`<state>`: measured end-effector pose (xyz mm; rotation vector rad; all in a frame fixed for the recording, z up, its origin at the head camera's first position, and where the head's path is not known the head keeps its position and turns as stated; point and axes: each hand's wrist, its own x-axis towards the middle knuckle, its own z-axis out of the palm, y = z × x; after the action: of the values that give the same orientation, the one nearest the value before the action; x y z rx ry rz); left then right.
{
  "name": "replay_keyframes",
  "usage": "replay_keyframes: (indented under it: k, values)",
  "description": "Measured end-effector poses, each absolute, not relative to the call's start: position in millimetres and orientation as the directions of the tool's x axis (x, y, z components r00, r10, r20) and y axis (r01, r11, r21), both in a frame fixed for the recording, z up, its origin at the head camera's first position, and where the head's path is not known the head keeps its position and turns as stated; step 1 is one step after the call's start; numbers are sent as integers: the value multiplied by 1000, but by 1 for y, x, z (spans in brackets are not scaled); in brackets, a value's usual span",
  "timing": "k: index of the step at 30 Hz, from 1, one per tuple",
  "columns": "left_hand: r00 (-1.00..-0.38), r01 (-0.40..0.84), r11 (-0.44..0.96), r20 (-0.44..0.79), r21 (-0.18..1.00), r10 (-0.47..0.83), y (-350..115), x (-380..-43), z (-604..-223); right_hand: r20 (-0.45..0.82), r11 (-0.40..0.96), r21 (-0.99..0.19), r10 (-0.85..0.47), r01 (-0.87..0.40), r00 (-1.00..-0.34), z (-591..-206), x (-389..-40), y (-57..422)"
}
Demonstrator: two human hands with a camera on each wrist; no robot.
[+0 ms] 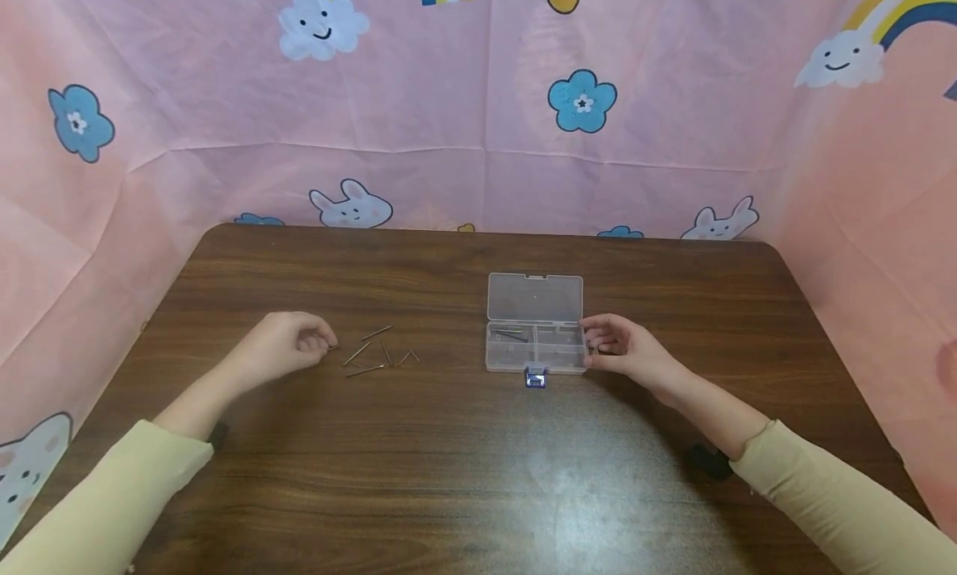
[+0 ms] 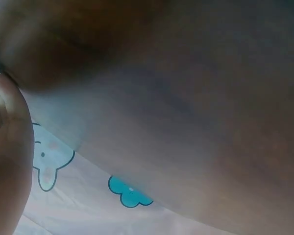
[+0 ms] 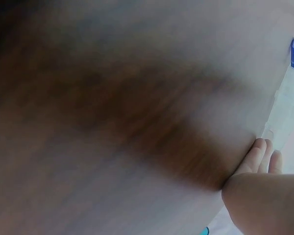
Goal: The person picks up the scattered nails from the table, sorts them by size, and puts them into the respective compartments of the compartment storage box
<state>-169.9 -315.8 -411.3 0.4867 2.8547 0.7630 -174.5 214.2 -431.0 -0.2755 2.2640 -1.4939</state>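
Observation:
A clear plastic compartment box [image 1: 535, 348] stands on the table with its lid [image 1: 534, 297] raised and its blue latch [image 1: 535, 378] hanging at the front. A few thin metal nails [image 1: 510, 334] lie in its back left compartment. My right hand [image 1: 626, 351] holds the box's right end, thumb toward the front and fingers toward the back. Several loose nails [image 1: 364, 371] of different lengths are scattered left of the box. Just left of them, my left hand [image 1: 287, 345] pinches a small nail [image 1: 334, 347] at its fingertips, mostly hidden by the fingers.
The brown wooden table [image 1: 449, 459] reaches back to a pink patterned cloth [image 1: 419, 110], which also hangs along both sides. Both wrist views are mostly blurred tabletop, with only parts of each hand at the edge.

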Motion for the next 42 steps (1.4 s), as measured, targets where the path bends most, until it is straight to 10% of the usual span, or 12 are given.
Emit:
replay_keyframes:
  k: [42]
  values:
    - [-929, 290, 691, 21, 662, 370, -236, -208, -406, -212, 409, -912, -392, 37, -895, -431, -174, 215]
